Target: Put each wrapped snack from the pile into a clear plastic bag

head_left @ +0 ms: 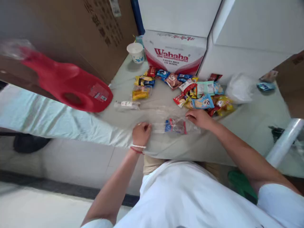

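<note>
A clear plastic bag lies flat near the front edge of the cloth-covered table, with small blue and red snack packets showing through its right half. At the bag's left end, my left hand is closed, fingers pinching the plastic. My right hand pinches the film at the upper right, beside the packets. Just beyond it sits a pile of wrapped snacks, including a light blue snack packet. Another clear packet with a white label rests behind my left hand.
A red jug-shaped bottle stands at the left. Toward the back are a paper cup, a Wahaha carton and yellow snack packets. A white plastic bag and a roll of clear film are at the right.
</note>
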Demonstrator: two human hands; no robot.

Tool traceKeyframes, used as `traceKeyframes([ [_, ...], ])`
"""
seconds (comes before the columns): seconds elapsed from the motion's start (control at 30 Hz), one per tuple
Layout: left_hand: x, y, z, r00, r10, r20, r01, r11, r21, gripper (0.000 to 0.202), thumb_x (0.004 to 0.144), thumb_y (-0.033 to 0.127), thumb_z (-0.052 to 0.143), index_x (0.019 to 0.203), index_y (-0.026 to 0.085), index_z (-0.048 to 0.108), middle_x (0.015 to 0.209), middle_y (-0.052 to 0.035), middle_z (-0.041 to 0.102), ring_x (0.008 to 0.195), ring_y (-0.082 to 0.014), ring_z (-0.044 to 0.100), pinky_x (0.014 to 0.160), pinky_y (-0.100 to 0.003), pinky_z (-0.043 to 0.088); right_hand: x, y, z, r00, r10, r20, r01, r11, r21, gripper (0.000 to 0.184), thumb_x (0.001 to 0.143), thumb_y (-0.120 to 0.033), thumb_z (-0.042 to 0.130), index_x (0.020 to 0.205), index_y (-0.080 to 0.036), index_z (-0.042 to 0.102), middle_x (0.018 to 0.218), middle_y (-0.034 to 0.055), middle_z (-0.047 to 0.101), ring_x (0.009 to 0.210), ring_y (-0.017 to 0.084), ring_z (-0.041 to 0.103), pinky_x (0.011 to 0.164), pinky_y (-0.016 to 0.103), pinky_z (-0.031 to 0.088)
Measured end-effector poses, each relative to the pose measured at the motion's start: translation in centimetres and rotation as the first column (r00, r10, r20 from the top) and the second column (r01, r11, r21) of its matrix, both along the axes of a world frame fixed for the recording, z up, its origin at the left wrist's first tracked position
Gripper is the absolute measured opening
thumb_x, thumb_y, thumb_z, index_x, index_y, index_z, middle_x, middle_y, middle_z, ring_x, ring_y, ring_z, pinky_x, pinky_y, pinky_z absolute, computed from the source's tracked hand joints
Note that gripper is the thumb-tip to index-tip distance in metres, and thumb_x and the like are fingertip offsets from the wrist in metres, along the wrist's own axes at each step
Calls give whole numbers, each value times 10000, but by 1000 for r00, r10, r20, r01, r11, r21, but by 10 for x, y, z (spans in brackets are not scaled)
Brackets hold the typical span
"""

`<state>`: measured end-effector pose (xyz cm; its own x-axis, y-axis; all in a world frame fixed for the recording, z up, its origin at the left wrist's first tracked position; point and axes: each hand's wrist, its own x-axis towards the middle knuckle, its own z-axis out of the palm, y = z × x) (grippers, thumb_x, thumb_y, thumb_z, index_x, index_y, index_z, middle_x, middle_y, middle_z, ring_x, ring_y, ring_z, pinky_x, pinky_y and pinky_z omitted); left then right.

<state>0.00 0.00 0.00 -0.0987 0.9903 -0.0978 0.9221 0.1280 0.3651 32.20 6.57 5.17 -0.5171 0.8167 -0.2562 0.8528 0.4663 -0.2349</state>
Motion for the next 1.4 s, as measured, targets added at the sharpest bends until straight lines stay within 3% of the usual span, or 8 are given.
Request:
traceKeyframes([
  [0.2,20,2,-6,976,216,21,-214,944,250,461,815,281,590,1259,154,599,1261,-176,603,1226,-357,540,1025,-488,439,-35,19,16,996,-1,87,-15,982,186,291,1007,-224,457,1166,-158,691,1166,147,681,1128,302,594,827,351,446],
  [0.33,30,14,0,969,231,83,-244,947,208,686,828,423,635,1423,119,481,1337,-198,597,1253,-377,542,1037,-494,431,-70,50,3,999,-22,35,15,985,170,468,955,-259,571,1405,-131,559,1332,173,628,1248,328,515,941,399,430],
  [0.47,36,27,4,989,142,39,-145,981,125,903,797,511,690,1529,106,350,1251,-186,672,1206,-384,569,1010,-491,415,-91,75,-12,996,-36,79,30,997,76,337,927,-273,628,1236,-147,676,1169,173,697,1198,353,522,975,456,393],
  [0.67,31,44,0,998,47,40,-47,999,-13,254,836,458,671,930,223,697,880,-95,727,1051,-349,587,892,-456,414,-83,73,14,995,100,8,-101,992,78,185,962,-234,574,1043,-172,728,1139,118,657,1048,257,558,874,344,393],
  [0.87,30,41,-4,996,31,82,-37,997,73,202,853,418,669,793,225,654,1022,-105,702,1098,-339,546,879,-442,406,-69,15,42,966,235,104,-252,947,201,285,1041,-234,432,1159,-192,687,1049,95,636,789,185,549,617,301,280],
  [1.1,23,32,-2,991,25,133,-33,997,63,277,878,291,590,1132,192,641,982,-96,728,1062,-316,600,922,-445,404,-53,-40,-4,901,433,28,-429,881,198,384,1028,-173,457,1358,-249,638,1106,106,636,909,200,563,742,306,408],
  [1.23,0,19,12,993,-58,101,64,996,-59,136,857,288,591,915,212,688,876,-88,730,1016,-324,614,915,-454,406,-52,-49,-30,925,379,-25,-371,916,152,455,1001,-138,492,1409,-292,623,1059,96,626,962,218,558,886,369,448],
  [1.4,-2,1,40,798,12,603,64,993,-104,227,848,401,612,735,205,593,744,-29,664,748,-187,600,716,-303,461,-58,-49,-41,933,267,-240,-254,964,84,447,979,-76,480,1301,-282,709,1065,101,623,950,218,554,920,409,465],
])
